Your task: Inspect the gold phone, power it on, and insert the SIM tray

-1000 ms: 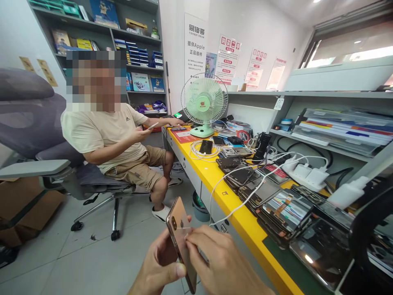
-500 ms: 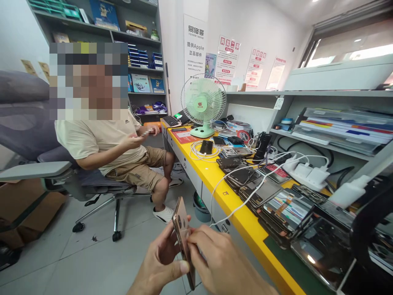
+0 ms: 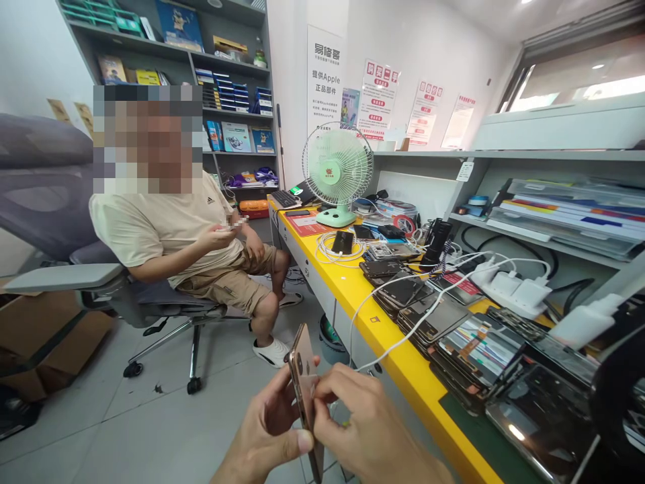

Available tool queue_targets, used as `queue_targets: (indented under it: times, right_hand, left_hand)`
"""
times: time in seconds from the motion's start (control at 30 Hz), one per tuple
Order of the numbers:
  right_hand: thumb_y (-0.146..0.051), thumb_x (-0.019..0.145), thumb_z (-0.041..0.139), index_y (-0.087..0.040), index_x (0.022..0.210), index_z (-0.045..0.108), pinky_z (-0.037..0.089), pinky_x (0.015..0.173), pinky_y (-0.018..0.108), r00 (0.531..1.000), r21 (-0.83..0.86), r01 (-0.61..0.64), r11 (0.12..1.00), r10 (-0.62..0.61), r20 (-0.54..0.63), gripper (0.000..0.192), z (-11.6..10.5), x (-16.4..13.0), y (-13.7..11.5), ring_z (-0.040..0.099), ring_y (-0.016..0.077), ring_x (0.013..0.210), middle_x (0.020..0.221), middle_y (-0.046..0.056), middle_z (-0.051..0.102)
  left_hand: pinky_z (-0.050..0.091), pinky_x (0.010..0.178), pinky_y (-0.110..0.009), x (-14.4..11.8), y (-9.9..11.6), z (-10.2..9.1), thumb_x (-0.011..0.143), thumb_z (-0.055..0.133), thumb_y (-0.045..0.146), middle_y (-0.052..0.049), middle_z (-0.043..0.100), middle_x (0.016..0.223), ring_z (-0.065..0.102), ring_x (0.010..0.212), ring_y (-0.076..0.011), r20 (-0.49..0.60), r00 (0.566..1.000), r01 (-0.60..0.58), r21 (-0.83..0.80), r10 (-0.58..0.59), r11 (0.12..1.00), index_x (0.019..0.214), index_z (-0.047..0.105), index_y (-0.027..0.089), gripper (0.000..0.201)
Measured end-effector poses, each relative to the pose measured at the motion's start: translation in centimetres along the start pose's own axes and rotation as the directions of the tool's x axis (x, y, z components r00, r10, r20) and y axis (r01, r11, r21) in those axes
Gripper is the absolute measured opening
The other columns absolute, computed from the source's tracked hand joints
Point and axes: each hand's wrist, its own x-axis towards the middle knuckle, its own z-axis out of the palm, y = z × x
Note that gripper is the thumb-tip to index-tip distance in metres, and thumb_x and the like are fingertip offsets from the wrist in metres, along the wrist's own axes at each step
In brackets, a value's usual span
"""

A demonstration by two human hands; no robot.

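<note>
A gold phone [image 3: 304, 376] stands on edge in front of me at the bottom middle, its back with the camera turned left. My left hand [image 3: 265, 437] grips it from below, thumb along its lower edge. My right hand [image 3: 365, 433] pinches the phone's right side with its fingertips; whether a small thing sits between them I cannot tell. A white cable [image 3: 388, 343] runs from near the phone up over the yellow bench [image 3: 363, 299].
Several phones and screens [image 3: 443, 323] lie stacked on the bench, with chargers [image 3: 514, 289], a green fan [image 3: 336, 171] and shelves behind. A person sits in a swivel chair [image 3: 166, 309] at left, holding a phone. A cardboard box [image 3: 45, 336] stands far left.
The phone has turned more edge-on and shifted slightly right in my hands. The seated person drew the outstretched arm back from the bench to the lap.
</note>
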Motion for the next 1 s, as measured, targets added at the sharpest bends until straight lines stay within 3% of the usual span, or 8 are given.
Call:
queue_targets:
  times: [0.27,0.37,0.53,0.63,0.73,0.87,1.0]
  right_hand:
    - [-0.008,0.075,0.054,-0.020,0.073,0.057,0.042,0.068,0.022,0.983,0.115,-0.185,0.976,0.182,0.040,0.012,-0.4,1.1,-0.6,0.058,0.0122,0.071,0.076,-0.003,0.062]
    - [-0.009,0.072,0.056,-0.020,0.072,0.058,0.043,0.070,0.022,0.949,0.211,-0.316,0.925,0.302,0.094,0.011,-0.6,1.4,-0.4,0.058,0.0132,0.072,0.075,-0.004,0.062]
    - [-0.018,0.072,0.058,-0.019,0.072,0.058,0.041,0.059,0.022,0.892,0.326,-0.453,0.830,0.418,0.175,0.001,-0.4,1.9,0.8,0.055,0.0132,0.066,0.069,-0.003,0.060]
    - [-0.025,0.072,0.056,-0.018,0.072,0.057,0.041,0.055,0.022,0.861,0.389,-0.509,0.768,0.456,0.226,0.007,0.2,2.2,1.9,0.053,0.0129,0.060,0.064,-0.002,0.059]
    - [-0.034,0.072,0.055,-0.019,0.074,0.054,0.049,0.058,0.025,0.841,0.415,-0.541,0.732,0.479,0.251,0.015,0.6,2.4,2.8,0.061,0.0168,0.064,0.069,0.002,0.066]
    - [-0.040,0.080,0.046,-0.019,0.079,0.055,0.055,0.067,0.029,0.843,0.307,-0.538,0.785,0.512,0.166,0.022,0.6,3.7,3.2,0.070,0.0208,0.073,0.075,0.007,0.072]
    - [-0.029,0.087,0.052,-0.018,0.081,0.060,0.052,0.073,0.030,0.880,-0.048,-0.475,0.879,0.472,-0.057,0.015,-0.7,9.0,3.8,0.068,0.0194,0.076,0.075,0.002,0.068]
  left_hand:
    - [0.043,0.106,-0.042,0.1,-0.2,0.0,0.068,0.090,0.039,-0.015,0.062,0.125,0.050,0.127,-0.0371,-0.022,1.000,-0.010,-0.053,0.009,0.999,0.136,0.061,0.020,0.076]
    - [0.042,0.107,-0.043,0.2,-0.5,-0.2,0.068,0.089,0.041,-0.015,0.060,0.130,0.048,0.129,-0.0380,-0.025,1.000,0.013,-0.084,-0.015,0.996,0.137,0.059,0.020,0.079]
    - [0.039,0.110,-0.042,0.3,-0.9,-0.7,0.068,0.089,0.042,-0.014,0.060,0.132,0.048,0.130,-0.0371,-0.047,0.999,0.018,-0.153,-0.026,0.988,0.134,0.062,0.021,0.074]
    - [0.040,0.110,-0.044,0.4,-1.0,-0.8,0.068,0.089,0.041,-0.013,0.059,0.132,0.048,0.130,-0.0369,-0.081,0.996,0.025,-0.193,-0.041,0.981,0.133,0.064,0.022,0.072]
    - [0.044,0.108,-0.047,0.3,-1.3,-0.9,0.068,0.089,0.039,-0.014,0.060,0.131,0.048,0.130,-0.0383,-0.116,0.991,0.041,-0.259,-0.073,0.965,0.132,0.065,0.022,0.070]
    - [0.050,0.101,-0.051,0.5,-2.1,-1.8,0.069,0.088,0.037,-0.013,0.055,0.138,0.045,0.132,-0.0426,-0.207,0.975,0.010,-0.330,-0.083,0.944,0.126,0.070,0.025,0.061]
    - [0.053,0.097,-0.057,1.0,-3.2,-3.4,0.072,0.085,0.034,-0.009,0.050,0.146,0.042,0.133,-0.0465,-0.297,0.952,-0.039,-0.367,-0.077,0.930,0.120,0.074,0.028,0.049]
